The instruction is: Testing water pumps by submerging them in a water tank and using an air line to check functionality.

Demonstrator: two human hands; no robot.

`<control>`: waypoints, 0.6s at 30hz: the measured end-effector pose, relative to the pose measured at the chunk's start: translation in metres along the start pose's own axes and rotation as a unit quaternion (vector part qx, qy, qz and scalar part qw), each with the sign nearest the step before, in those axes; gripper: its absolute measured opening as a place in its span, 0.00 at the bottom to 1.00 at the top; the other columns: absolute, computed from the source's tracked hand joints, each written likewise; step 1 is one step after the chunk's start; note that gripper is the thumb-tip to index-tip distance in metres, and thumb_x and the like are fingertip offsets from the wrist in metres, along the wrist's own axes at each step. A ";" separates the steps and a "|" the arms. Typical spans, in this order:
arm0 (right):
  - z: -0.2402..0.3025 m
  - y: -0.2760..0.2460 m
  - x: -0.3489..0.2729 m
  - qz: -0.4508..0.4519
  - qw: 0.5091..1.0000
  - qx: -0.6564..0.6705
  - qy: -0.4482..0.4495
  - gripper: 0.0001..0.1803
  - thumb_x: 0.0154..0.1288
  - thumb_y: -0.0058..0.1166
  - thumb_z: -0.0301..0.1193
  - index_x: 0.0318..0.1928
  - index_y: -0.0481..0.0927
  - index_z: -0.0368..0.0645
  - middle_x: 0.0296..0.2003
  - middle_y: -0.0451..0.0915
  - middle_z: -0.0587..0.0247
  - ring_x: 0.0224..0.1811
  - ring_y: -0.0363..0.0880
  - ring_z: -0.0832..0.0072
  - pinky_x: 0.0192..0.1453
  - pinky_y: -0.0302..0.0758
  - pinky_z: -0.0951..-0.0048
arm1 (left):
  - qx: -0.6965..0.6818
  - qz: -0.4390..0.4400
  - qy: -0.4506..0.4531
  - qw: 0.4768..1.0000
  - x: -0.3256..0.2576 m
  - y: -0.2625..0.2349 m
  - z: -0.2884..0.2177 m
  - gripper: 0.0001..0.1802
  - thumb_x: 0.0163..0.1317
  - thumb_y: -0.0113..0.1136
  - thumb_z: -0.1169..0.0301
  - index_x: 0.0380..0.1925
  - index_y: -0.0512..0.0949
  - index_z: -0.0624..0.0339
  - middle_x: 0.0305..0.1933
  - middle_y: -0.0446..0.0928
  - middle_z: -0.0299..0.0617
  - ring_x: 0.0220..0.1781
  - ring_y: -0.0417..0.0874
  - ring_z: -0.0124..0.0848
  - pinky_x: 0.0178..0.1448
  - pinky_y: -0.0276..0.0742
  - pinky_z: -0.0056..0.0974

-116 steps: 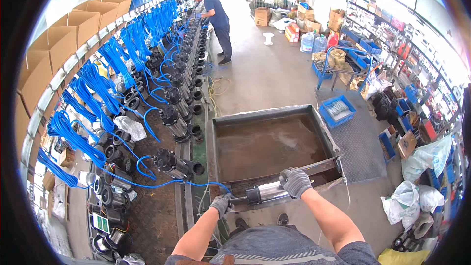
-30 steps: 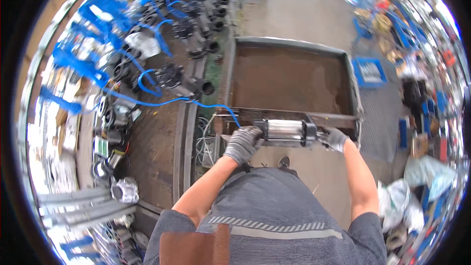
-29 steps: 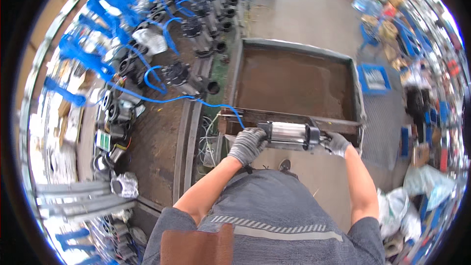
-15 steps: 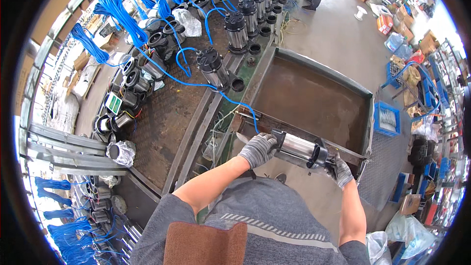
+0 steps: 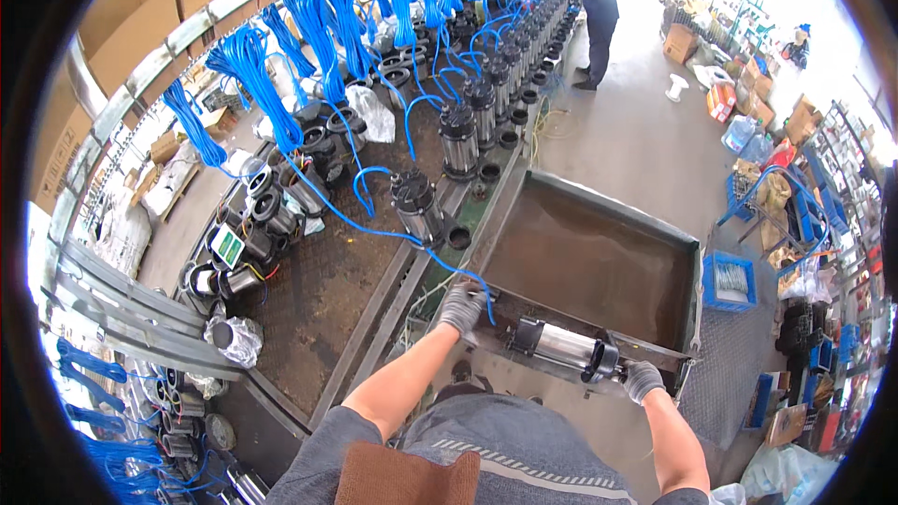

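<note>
A submersible pump [image 5: 564, 346] with a shiny steel barrel and black ends lies on its side, level, before me at the near edge of a metal tank [image 5: 613, 189]. My right hand [image 5: 643, 381], in a grey glove, is closed at the pump's right end, by its open black collar. Left of the pump, apart from it, is my gloved left hand [image 5: 462, 310]. Its fingers are curled at the tank's near left corner beside a blue cable [image 5: 449, 266]; what they hold is too small to make out. The cable's end hangs near the pump's left end.
Upright pumps [image 5: 417, 209] line the bench [image 5: 327, 290] to the left, with blue cable coils [image 5: 253, 75] hanging above. Brown water lies in the tank. A blue crate [image 5: 730, 281] sits to the right. A person [image 5: 599, 14] stands at the far end of the bench.
My left hand has come off the pump and moved left toward the tank's corner. My right hand stays at the pump's right end. The view has tilted up, showing more of the other person.
</note>
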State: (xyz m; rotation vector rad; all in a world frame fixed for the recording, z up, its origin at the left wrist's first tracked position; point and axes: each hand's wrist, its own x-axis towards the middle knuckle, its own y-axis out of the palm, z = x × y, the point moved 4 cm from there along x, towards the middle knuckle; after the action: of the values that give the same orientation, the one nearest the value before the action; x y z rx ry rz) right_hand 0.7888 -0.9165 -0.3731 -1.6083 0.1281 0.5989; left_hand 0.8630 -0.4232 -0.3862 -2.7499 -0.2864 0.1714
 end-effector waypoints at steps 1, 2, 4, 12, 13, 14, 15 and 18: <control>0.013 -0.025 -0.003 -0.009 0.999 -0.003 0.030 0.10 0.65 0.56 0.38 0.41 0.86 0.49 0.34 0.87 0.51 0.38 0.87 0.51 0.46 0.81 0.50 | -0.040 -0.023 -0.064 0.997 0.018 -0.014 0.037 0.10 0.69 0.63 0.67 0.47 0.81 0.57 0.33 0.82 0.40 0.32 0.81 0.31 0.39 0.79 0.39; 0.006 -0.024 -0.006 -0.014 0.999 -0.001 0.049 0.10 0.65 0.56 0.38 0.41 0.86 0.49 0.34 0.87 0.51 0.38 0.87 0.51 0.46 0.81 0.50 | -0.108 -0.048 -0.126 0.985 0.029 -0.012 0.027 0.07 0.69 0.63 0.67 0.43 0.80 0.55 0.30 0.80 0.37 0.25 0.76 0.26 0.31 0.74 0.35; 0.005 -0.021 -0.012 -0.023 0.998 -0.025 0.047 0.13 0.65 0.62 0.42 0.42 0.85 0.47 0.31 0.88 0.55 0.34 0.88 0.58 0.39 0.83 0.56 | -0.249 -0.051 -0.269 0.929 0.044 -0.023 0.024 0.07 0.70 0.62 0.63 0.40 0.79 0.52 0.28 0.80 0.38 0.20 0.77 0.29 0.23 0.76 0.36; -0.010 -0.022 -0.036 0.126 0.699 0.659 0.247 0.23 0.77 0.53 0.50 0.33 0.82 0.44 0.21 0.75 0.68 0.17 0.71 0.75 0.20 0.69 0.71 | -0.475 0.002 -0.369 0.799 0.093 -0.034 0.040 0.13 0.70 0.62 0.54 0.34 0.78 0.49 0.23 0.79 0.42 0.16 0.77 0.37 0.20 0.78 0.41; -0.008 -0.017 -0.036 0.123 0.693 0.665 0.248 0.23 0.77 0.53 0.50 0.33 0.82 0.44 0.21 0.75 0.68 0.17 0.71 0.75 0.20 0.69 0.71 | -0.469 0.007 -0.368 0.803 0.095 -0.035 0.035 0.13 0.70 0.62 0.54 0.34 0.78 0.49 0.23 0.79 0.42 0.16 0.77 0.37 0.20 0.78 0.41; -0.008 -0.010 -0.033 0.123 0.651 0.710 0.237 0.20 0.77 0.53 0.48 0.37 0.82 0.44 0.21 0.74 0.67 0.17 0.70 0.75 0.20 0.69 0.71 | -0.488 0.003 -0.339 0.805 0.095 -0.038 0.030 0.12 0.70 0.61 0.55 0.33 0.78 0.50 0.23 0.78 0.41 0.18 0.78 0.37 0.21 0.78 0.41; -0.011 -0.003 -0.033 0.123 0.608 0.751 0.226 0.17 0.78 0.54 0.46 0.41 0.81 0.45 0.21 0.73 0.67 0.18 0.70 0.75 0.20 0.68 0.71 | -0.507 -0.002 -0.310 0.804 0.093 -0.040 0.024 0.12 0.71 0.60 0.57 0.33 0.78 0.51 0.23 0.78 0.41 0.20 0.79 0.37 0.22 0.77 0.42; -0.005 0.006 -0.031 0.071 0.503 0.849 0.145 0.11 0.74 0.60 0.35 0.51 0.79 0.45 0.28 0.80 0.62 0.24 0.79 0.70 0.27 0.80 0.69 | -0.494 0.038 -0.250 0.832 0.074 -0.047 -0.003 0.10 0.73 0.58 0.60 0.39 0.80 0.53 0.28 0.80 0.40 0.24 0.81 0.37 0.25 0.79 0.42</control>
State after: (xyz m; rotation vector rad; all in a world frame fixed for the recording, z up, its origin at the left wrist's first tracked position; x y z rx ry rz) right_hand 0.7612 -0.9300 -0.3641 0.3359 0.8212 0.0576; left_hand 0.9271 -0.3648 -0.3718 -3.6913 -0.5120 1.0405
